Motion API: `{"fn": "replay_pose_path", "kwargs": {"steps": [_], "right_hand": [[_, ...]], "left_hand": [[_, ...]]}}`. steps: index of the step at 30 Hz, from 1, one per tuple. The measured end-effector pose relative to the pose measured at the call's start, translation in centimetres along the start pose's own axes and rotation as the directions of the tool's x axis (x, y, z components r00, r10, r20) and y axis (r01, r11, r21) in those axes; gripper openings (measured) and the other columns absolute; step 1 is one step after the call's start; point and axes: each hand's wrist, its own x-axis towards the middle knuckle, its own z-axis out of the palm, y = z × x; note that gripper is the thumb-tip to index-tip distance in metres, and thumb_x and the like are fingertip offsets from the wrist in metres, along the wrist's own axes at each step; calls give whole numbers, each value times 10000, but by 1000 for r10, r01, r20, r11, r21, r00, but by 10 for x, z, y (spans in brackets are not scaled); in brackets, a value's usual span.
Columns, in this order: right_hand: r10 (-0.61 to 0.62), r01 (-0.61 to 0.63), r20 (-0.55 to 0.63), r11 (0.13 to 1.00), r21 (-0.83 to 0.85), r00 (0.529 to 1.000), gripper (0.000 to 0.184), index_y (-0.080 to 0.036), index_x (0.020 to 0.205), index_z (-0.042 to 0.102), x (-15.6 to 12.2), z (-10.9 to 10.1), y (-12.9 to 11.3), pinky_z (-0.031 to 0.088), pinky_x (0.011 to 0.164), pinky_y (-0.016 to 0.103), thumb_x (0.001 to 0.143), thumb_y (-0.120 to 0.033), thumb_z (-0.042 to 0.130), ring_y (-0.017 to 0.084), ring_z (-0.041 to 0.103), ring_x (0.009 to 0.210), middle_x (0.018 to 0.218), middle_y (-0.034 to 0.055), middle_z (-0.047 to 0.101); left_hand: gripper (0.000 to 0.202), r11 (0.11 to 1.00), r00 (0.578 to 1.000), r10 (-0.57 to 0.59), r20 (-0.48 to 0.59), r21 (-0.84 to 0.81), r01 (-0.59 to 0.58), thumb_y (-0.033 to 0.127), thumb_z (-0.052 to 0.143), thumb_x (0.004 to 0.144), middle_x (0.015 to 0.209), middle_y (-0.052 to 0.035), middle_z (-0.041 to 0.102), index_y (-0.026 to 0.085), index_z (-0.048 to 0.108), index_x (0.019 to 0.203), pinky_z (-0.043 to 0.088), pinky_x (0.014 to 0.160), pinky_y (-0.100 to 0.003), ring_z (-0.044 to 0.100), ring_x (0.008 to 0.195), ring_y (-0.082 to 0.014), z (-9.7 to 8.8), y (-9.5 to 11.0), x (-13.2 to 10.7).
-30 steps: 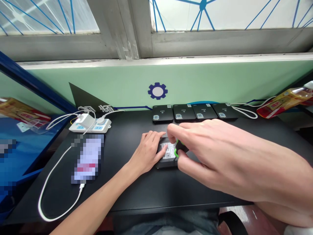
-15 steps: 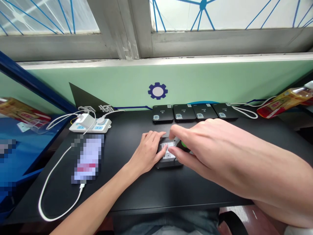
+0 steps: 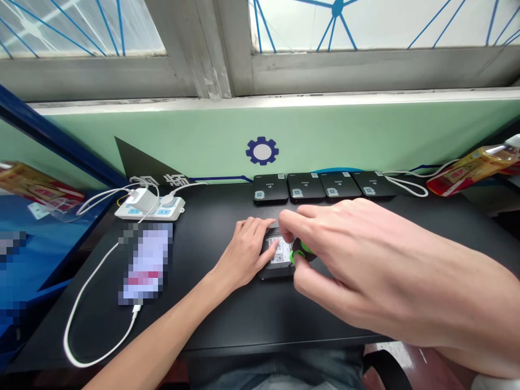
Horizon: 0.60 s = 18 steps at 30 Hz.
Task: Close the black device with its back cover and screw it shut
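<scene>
My left hand (image 3: 246, 252) lies with spread fingers on a flat black drive case (image 3: 276, 275), pressing it to the black desk (image 3: 227, 319). The case carries a white barcode label (image 3: 280, 251) and looks like a hard drive. My right hand (image 3: 345, 254) pinches a small screwdriver with a black and green handle (image 3: 303, 251) over the case's right side. Its tip is hidden behind my fingers, so I cannot tell whether it touches a screw.
Several black flat cases (image 3: 270, 189) stand in a row at the desk's back edge. To the left are a white power strip (image 3: 150, 210) with plugged-in cables and a pixelated phone (image 3: 146, 264) on a white cable. A bottle (image 3: 471, 172) lies at the far right.
My right hand has shifted slightly right and back, and the screwdriver handle shows more fully between my fingers. My left hand and the drive case have not moved.
</scene>
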Motion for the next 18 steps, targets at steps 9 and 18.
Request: {"fn": "replay_pose_path", "kwargs": {"steps": [9, 18], "right_hand": [[1, -1, -11, 1000, -22, 1000, 337, -223, 907, 690, 0, -2, 0, 404, 640, 424, 1072, -184, 398, 266, 660, 743, 988, 93, 759], [138, -131, -72, 987, 92, 988, 265, -216, 902, 703, 1, 4, 0, 408, 640, 370, 1078, -308, 528, 216, 629, 652, 794, 62, 730]], "left_hand": [[396, 1000, 1000, 3, 12, 14, -3, 386, 435, 1151, 1293, -193, 691, 158, 550, 1454, 509, 1050, -572, 640, 1221, -378, 0, 0, 0], [366, 999, 1000, -10, 21, 31, 9, 351, 464, 1143, 1302, -175, 693, 181, 555, 1455, 496, 1064, -551, 637, 1217, -361, 1, 0, 0]]}}
